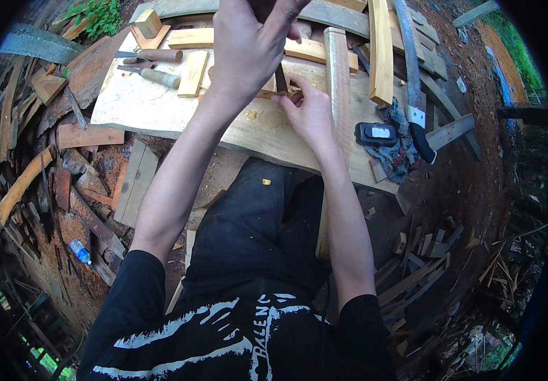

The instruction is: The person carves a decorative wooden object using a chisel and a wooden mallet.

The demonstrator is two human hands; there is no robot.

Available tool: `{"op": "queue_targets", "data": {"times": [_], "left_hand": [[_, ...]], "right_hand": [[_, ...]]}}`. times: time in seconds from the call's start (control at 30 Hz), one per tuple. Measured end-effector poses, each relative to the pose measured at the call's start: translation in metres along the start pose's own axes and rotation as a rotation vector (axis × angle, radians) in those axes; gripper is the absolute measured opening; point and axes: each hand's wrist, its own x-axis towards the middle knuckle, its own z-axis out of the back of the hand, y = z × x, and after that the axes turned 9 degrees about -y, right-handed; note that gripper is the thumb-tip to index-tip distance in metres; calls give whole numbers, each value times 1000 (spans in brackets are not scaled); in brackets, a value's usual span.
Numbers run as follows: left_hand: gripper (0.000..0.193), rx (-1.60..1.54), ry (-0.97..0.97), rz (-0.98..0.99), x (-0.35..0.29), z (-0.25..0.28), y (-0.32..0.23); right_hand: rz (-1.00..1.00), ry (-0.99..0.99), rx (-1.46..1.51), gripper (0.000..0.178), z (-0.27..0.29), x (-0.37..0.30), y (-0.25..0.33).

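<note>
My left hand [243, 58] is raised over the bench at the top of the view, its fingers wrapped round a dark handle that is mostly hidden. Below it a narrow dark chisel blade [280, 80] points down to the pale work plank [255, 136]. Lower and to the right, my right hand [312, 113] is closed, fingertips together at the blade's lower end. A small wooden piece [265, 94] lies against those fingertips; what exactly they pinch is hidden. Left of my hands are two wooden-handled chisels, one brown [167, 56] and one pale [160, 77], beside a short block [193, 73].
At the right lie a handsaw [415, 95], a dark case with a white panel [376, 134] and a crumpled cloth [404, 159]. Long timbers [380, 57] cross the bench's far side. Scrap wood [90, 135] and a plastic bottle [80, 251] lie on the ground at left.
</note>
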Motion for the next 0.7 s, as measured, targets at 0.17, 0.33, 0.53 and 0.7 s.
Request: {"op": "queue_targets", "data": {"times": [0.17, 0.33, 0.53, 0.7], "left_hand": [[37, -112, -83, -220, 4, -10, 15], [37, 40, -140, -176, 3, -11, 9], [39, -6, -137, -222, 5, -11, 11], [43, -60, -157, -231, 5, -12, 11]], "right_hand": [[8, 1, 11, 43, 0, 1, 0], [-6, 23, -23, 42, 3, 1, 2], [0, 25, -23, 42, 3, 1, 3], [-34, 58, -30, 42, 6, 3, 7]]}}
